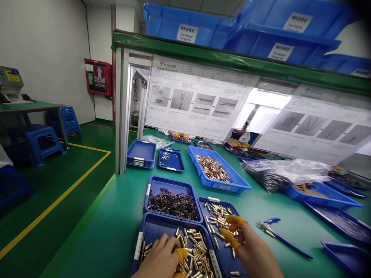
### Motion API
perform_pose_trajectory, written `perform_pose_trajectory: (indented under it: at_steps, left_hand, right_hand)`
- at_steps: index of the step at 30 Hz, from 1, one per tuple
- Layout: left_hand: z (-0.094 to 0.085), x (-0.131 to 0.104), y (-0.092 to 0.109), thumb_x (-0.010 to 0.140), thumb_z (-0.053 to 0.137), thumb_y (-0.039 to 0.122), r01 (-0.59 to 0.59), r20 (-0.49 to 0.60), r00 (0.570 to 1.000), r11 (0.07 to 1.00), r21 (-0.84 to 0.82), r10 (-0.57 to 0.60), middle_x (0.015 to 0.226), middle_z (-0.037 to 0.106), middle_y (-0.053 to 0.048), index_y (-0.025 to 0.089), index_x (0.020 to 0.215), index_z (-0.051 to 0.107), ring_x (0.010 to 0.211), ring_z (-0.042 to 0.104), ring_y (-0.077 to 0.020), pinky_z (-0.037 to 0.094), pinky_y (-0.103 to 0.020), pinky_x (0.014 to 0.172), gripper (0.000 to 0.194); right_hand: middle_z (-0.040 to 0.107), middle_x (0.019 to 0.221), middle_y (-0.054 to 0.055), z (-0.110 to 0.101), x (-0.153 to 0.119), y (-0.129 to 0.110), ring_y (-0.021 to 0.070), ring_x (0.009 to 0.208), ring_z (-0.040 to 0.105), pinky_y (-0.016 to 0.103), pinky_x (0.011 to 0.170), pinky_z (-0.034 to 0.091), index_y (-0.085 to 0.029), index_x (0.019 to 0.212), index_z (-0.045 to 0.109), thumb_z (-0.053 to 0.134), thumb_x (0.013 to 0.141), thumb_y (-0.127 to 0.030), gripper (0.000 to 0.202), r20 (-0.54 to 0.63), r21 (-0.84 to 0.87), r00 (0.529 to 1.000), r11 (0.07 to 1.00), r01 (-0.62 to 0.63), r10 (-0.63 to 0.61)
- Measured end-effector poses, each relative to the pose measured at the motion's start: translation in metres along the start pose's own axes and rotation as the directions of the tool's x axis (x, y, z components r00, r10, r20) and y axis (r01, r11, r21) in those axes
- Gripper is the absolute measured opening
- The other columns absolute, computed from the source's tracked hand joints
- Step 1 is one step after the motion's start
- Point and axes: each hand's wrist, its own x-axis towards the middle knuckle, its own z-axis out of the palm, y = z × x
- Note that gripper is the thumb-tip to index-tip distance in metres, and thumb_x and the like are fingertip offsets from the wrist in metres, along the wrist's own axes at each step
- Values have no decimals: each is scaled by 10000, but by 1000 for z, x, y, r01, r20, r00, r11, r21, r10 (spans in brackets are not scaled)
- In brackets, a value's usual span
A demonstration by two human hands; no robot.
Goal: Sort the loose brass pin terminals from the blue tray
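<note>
My left hand (164,253) reaches into the front blue tray (156,222) of small brass tubes (198,251). Its fingers curl downward and yellow covers show at the fingertips; whatever they hold is hidden. Over the tray to the right (213,200), my right hand (251,243) has its thumb and forefinger apart, both in yellow finger covers. Slim gold-coloured metal pieces (218,212) lie in that tray below the fingers. Behind the front tray, another blue tray (171,181) holds a heap of short black and red wired parts (172,202).
Blue-handled pliers (285,243) lie right of my right hand. Farther back stand a blue bin (223,187) of copper-coloured pieces, stacked trays (141,152) and a plastic bag (278,173). Instruction sheets (191,96) hang from the shelf. Another person's hand (233,142) works across the table.
</note>
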Motion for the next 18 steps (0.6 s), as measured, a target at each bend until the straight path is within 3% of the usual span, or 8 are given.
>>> perform_pose_trajectory:
  at_steps: [1, 3, 5, 8, 11, 14, 18]
  left_hand:
    - [2, 0, -2, 817, 564, 216, -8, 22, 1000, 999, 43, 7, 1139, 546, -129, 167, 925, 611, 1033, 492, -309, 419, -428, 831, 127]
    - [6, 2, -5, 808, 563, 209, -23, 48, 999, 997, 68, 20, 1069, 566, -121, 173, 922, 597, 966, 516, -295, 433, -410, 795, 124]
    - [7, 3, -6, 734, 602, 122, -30, 50, 998, 999, 33, 28, 1019, 591, -112, 172, 931, 587, 937, 526, -286, 432, -388, 792, 203]
    - [6, 4, -5, 617, 546, -43, 8, 2, 1000, 999, -35, -8, 968, 630, -93, 167, 862, 600, 914, 545, -264, 426, -326, 765, 327]
    - [0, 2, -2, 620, 484, -57, 42, -67, 997, 995, -87, -48, 938, 654, -62, 187, 848, 615, 867, 569, -218, 418, -258, 709, 359]
    - [-7, -2, 3, 696, 477, -14, 33, -151, 986, 972, -232, -69, 919, 683, -39, 202, 895, 645, 855, 596, -199, 416, -231, 712, 338]
    - [-15, -6, 9, 756, 503, 37, 40, -163, 981, 926, -375, -109, 925, 700, -44, 205, 926, 684, 870, 614, -211, 423, -242, 732, 299]
  right_hand:
    - [655, 1048, 152, -2, 7, -3, 293, 788, 647, 400, 638, 510, -188, 933, 587, 538, 744, -344, 250, 2, -141, 998, 988, 69, -70]
    - [670, 1001, 131, 7, 18, -19, 240, 804, 647, 361, 713, 510, -163, 979, 598, 440, 802, -178, 238, 147, -273, 966, 930, 246, -212]
    - [648, 1027, 105, 27, 24, -39, 204, 903, 626, 300, 777, 486, -171, 988, 620, 401, 795, -48, 317, 311, -319, 893, 849, 421, -326]
    - [636, 945, 113, 56, 33, -58, 214, 848, 628, 285, 725, 477, -159, 881, 667, 417, 747, 25, 338, 365, -343, 862, 810, 475, -351]
    - [632, 888, 110, 68, 42, -59, 220, 765, 632, 288, 660, 467, -148, 818, 672, 433, 706, 54, 333, 396, -336, 841, 794, 506, -369]
    - [632, 868, 103, 60, 48, -59, 223, 719, 625, 304, 639, 464, -151, 779, 654, 466, 714, 27, 267, 388, -280, 831, 808, 519, -399]
    - [630, 871, 119, 42, 31, -62, 231, 763, 610, 336, 668, 482, -162, 774, 604, 435, 826, -109, 185, 256, -176, 876, 872, 457, -408]
